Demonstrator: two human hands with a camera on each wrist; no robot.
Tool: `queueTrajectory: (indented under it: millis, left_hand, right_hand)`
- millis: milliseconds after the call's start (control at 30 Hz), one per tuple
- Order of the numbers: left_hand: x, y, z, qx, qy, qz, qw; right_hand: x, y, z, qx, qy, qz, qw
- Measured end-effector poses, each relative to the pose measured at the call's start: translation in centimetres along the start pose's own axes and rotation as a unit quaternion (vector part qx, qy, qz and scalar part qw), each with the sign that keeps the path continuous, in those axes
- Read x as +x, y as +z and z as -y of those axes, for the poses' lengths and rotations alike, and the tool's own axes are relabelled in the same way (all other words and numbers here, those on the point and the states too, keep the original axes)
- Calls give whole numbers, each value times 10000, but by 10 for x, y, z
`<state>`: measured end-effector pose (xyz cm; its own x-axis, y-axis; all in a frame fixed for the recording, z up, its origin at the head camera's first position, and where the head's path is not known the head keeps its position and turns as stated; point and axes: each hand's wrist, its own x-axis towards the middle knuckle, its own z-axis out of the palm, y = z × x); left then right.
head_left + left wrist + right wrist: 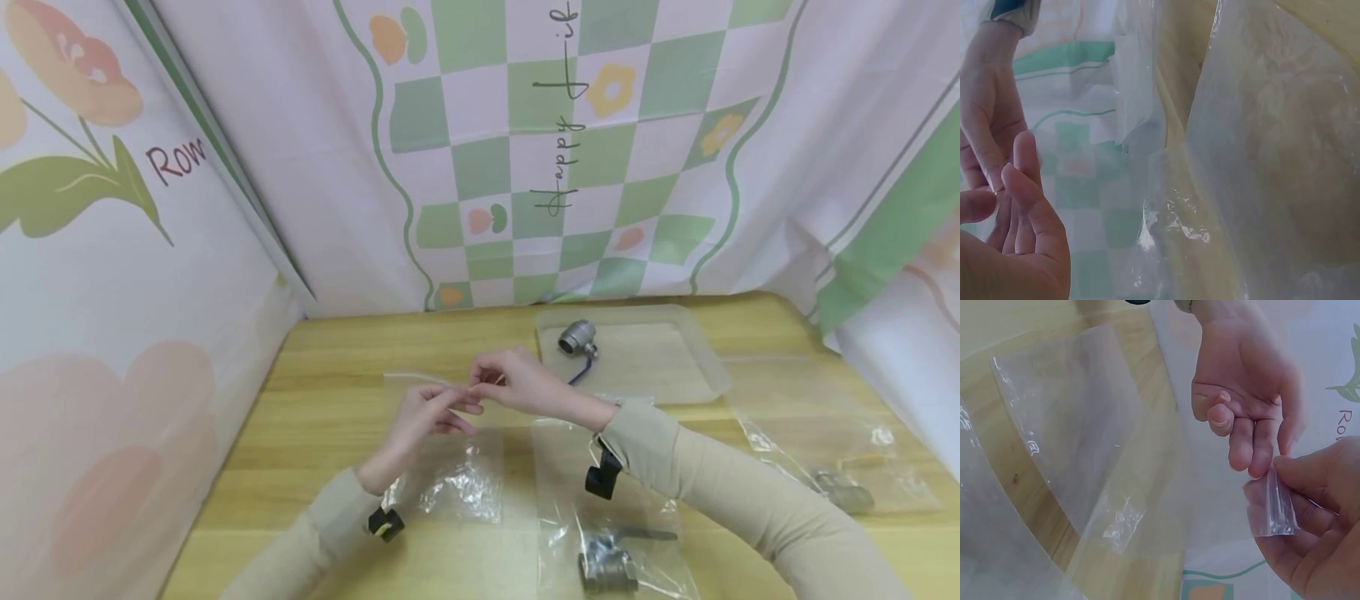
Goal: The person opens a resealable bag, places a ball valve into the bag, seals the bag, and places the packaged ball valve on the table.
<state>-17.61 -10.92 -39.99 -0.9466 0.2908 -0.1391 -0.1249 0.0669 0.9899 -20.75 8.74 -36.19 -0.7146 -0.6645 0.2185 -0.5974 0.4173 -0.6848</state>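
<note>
Both hands meet at the top edge of a clear plastic bag [461, 487] lying over the left-middle of the wooden table. My right hand [1316, 519] pinches the bag's gathered edge between thumb and fingers, and the clear film folds across its fingers in the right wrist view. Fingertips of my left hand [431, 417] pinch the same edge right beside the right hand's thumb. In the left wrist view the left hand [1029, 231] is close up, with the right hand [991, 106] beyond it.
A translucent tray [708, 367] at the back carries a metal ball valve [577, 337] with a blue handle. Another clear bag [555, 500] at front holds a valve [607, 571] with a dark lever. At right, a third bag [795, 392] contains a metal valve [847, 492]. Patterned curtains enclose the table.
</note>
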Motion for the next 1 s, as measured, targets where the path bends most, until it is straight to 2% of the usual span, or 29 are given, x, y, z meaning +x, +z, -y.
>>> queueTrajectory:
  millis: [133,367,467,667,767,800,833,867,900,933,1000]
  left_hand:
    - [-1,0,-1,65,6,61,10000]
    - [-2,0,-2,182,102,206,9996]
    - [-2,1,-1,193,154,229,9994]
    - [-2,2,-2,425,420,264,9979]
    - [-2,1,-3,909,764,342,9923]
    - [-3,1,-4,1224,967,326,9872]
    - [-4,0,-4,1621,1223,281,9788]
    - [-5,0,-5,2102,1553,207,9650]
    - [-6,0,-5,2583,1923,101,9467]
    - [-7,-1,-6,3041,2312,-56,9241]
    - [-9,-1,-8,3817,3106,-450,8694]
  right_hand:
    - [-1,-1,1,4,-9,-23,10000]
    - [-2,-3,6,247,517,-118,9983]
    - [-2,-2,8,184,617,-183,9978]
    - [-1,1,8,-351,515,-344,9975]
    - [-1,1,7,-394,484,-355,9974]
    - [-1,0,6,-397,483,-343,9975]
    - [-1,0,6,-383,488,-316,9976]
    - [0,-1,5,-398,472,-284,9977]
    - [0,-2,5,-445,420,-241,9978]
    - [0,-2,4,-486,374,-203,9979]
    - [-1,-3,4,-599,245,-137,9978]
